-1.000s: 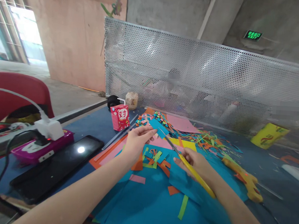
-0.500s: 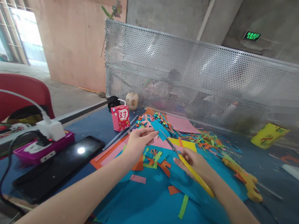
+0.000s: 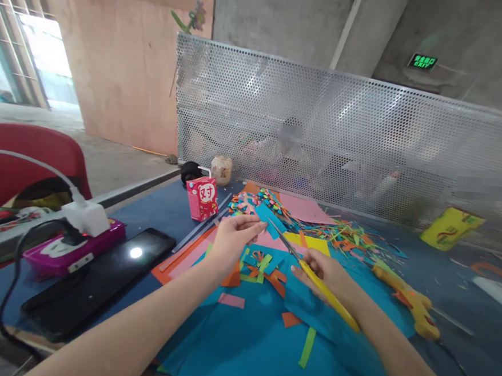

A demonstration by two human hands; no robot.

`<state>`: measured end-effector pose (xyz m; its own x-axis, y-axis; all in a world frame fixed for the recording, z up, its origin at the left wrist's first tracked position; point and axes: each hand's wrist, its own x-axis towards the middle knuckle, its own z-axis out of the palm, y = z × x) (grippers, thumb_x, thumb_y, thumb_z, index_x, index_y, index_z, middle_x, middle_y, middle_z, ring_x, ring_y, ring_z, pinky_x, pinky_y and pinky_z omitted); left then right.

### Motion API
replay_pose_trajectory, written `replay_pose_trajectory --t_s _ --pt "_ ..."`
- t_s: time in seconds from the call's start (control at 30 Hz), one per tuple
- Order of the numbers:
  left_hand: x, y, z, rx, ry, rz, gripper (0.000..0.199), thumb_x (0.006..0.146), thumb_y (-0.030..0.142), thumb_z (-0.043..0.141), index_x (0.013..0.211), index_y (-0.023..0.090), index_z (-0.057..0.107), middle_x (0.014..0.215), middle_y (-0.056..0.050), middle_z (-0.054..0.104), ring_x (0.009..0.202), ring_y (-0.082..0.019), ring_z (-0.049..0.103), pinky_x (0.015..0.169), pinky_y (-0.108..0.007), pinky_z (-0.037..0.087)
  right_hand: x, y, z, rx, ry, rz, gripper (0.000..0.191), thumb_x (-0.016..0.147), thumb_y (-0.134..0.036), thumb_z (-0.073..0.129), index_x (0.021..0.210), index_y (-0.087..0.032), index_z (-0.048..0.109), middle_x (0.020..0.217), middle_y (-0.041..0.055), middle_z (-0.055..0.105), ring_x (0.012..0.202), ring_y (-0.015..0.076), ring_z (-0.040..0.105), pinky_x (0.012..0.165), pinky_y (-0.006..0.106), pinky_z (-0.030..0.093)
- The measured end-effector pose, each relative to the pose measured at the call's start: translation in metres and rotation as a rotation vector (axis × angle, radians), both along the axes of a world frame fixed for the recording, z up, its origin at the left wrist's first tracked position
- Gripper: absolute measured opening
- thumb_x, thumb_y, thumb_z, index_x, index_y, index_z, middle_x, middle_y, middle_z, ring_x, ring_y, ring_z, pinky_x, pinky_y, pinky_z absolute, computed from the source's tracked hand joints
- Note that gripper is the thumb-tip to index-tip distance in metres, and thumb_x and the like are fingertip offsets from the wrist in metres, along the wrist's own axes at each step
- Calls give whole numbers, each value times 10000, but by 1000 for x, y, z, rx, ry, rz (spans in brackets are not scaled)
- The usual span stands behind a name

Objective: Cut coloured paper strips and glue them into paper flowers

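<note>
My left hand pinches a small blue paper piece by its lower left edge. Yellow-handled scissors are gripped in my right hand, their blades pointing up and left, with the tips at the blue piece. Below the hands lie large blue sheets. Orange and green paper strips form a small cluster on them. A pink scrap, an orange scrap and a green strip rest nearer to me.
A pink drink box, black phone and purple power strip stand at left. A yellow glue gun lies at right. Colourful cuttings are piled before a perforated metal screen. A yellow packet sits at far right.
The blue piece has shifted slightly right and down and looks narrower beside the scissor blades. Both hands have barely moved.
</note>
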<state>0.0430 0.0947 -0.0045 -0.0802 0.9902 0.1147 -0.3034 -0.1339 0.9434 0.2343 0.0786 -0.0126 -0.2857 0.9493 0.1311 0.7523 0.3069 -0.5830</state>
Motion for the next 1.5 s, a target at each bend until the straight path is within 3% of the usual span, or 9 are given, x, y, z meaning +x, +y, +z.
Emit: replay_pose_trajectory --t_s 0.27,1.17,1.5 --pt "0 -2 2 -3 -6 0 239 521 272 701 670 127 582 480 44 495 434 -42 418 456 -183 337 -3 -3 -3 33 77 -33 301 668 -448 504 582 -211 341 414 -93 263 343 56 262 331 193 205" --pt "1 -3 0 -9 26 -19 301 531 278 698 741 115 559 486 46 487 439 -40 417 461 -180 339 -2 1 0 19 -12 19 266 665 -426 507 619 -204 368 486 -77 260 438 77 270 399 206 242" --pt "1 -2 0 -13 22 -31 303 531 277 697 744 113 556 475 51 473 427 -35 406 445 -174 324 -6 -6 3 12 37 -30 286 678 -437 493 592 -213 335 421 -91 249 369 71 271 373 206 215"
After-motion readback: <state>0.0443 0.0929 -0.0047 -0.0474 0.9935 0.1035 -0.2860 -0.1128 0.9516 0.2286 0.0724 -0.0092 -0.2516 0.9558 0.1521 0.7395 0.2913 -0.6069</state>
